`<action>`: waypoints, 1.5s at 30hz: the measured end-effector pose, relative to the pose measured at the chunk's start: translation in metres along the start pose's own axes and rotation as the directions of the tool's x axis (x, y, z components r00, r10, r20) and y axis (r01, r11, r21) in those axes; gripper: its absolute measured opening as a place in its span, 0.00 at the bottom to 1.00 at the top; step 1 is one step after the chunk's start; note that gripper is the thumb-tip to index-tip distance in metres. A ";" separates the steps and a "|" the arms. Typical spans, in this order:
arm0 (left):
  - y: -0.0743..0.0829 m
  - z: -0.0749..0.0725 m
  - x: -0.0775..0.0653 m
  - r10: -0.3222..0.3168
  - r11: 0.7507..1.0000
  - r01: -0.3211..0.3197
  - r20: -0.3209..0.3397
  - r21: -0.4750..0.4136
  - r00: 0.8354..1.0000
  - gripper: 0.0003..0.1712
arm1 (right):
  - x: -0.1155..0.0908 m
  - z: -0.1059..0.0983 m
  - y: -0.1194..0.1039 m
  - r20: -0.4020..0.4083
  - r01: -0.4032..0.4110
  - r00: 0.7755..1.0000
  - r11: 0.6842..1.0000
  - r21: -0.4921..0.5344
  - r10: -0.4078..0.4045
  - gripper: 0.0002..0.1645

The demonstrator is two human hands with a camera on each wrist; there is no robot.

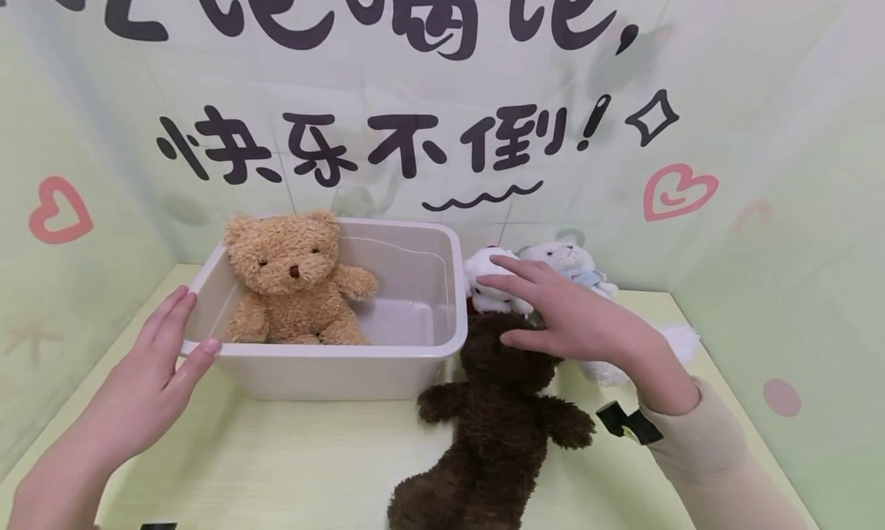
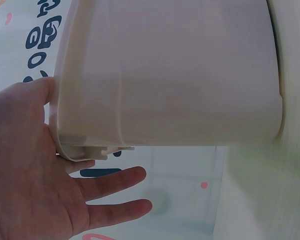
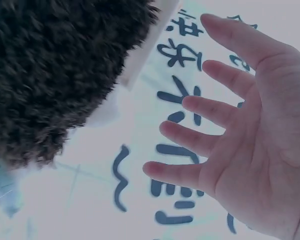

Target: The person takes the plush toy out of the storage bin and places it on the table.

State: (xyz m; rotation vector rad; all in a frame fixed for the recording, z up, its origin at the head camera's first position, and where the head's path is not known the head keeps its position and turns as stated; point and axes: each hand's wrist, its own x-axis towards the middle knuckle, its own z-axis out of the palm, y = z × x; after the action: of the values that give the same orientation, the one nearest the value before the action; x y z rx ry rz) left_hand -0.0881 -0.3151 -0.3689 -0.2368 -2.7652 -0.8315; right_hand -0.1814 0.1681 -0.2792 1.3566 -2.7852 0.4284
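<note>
A light tan teddy bear (image 1: 293,280) sits in the left half of a pale plastic bin (image 1: 332,376). My left hand (image 1: 148,369) rests at the bin's front left corner, thumb on the rim and fingers straight. In the left wrist view, that hand (image 2: 45,165) touches the rim and two of its fingers spread away from the wall. My right hand (image 1: 574,311) hovers over the head of a dark brown plush bear (image 1: 501,422) lying right of the bin. The right wrist view has this hand (image 3: 255,130) with fingers spread, apart from the brown fur (image 3: 55,65).
Behind my right hand are a white plush toy (image 1: 494,273) and another white plush with a blue scarf (image 1: 563,261). More white plush (image 1: 604,372) shows under my right forearm. A printed cloth backdrop (image 1: 387,77) stands behind the pale table (image 1: 290,468).
</note>
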 end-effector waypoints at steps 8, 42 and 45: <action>-0.002 0.000 0.000 0.006 1.000 -0.006 -0.004 0.008 1.000 0.40 | 0.032 -0.018 -0.013 -0.030 0.101 0.994 0.994 -0.047 -0.102 0.38; -0.002 0.001 0.000 0.005 1.000 -0.005 -0.010 0.005 1.000 0.40 | 0.199 0.001 -0.067 0.107 0.128 0.989 0.951 -0.281 -0.102 0.62; -0.001 0.001 0.000 0.009 1.000 -0.009 -0.009 0.004 1.000 0.40 | 0.212 0.008 -0.073 0.118 0.108 0.990 0.944 -0.311 -0.074 0.65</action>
State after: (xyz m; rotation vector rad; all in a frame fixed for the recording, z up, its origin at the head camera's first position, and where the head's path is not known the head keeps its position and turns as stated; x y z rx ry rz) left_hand -0.0887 -0.3154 -0.3697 -0.2440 -2.7547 -0.8221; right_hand -0.2559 -0.0401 -0.2418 1.4564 -2.7002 -0.0945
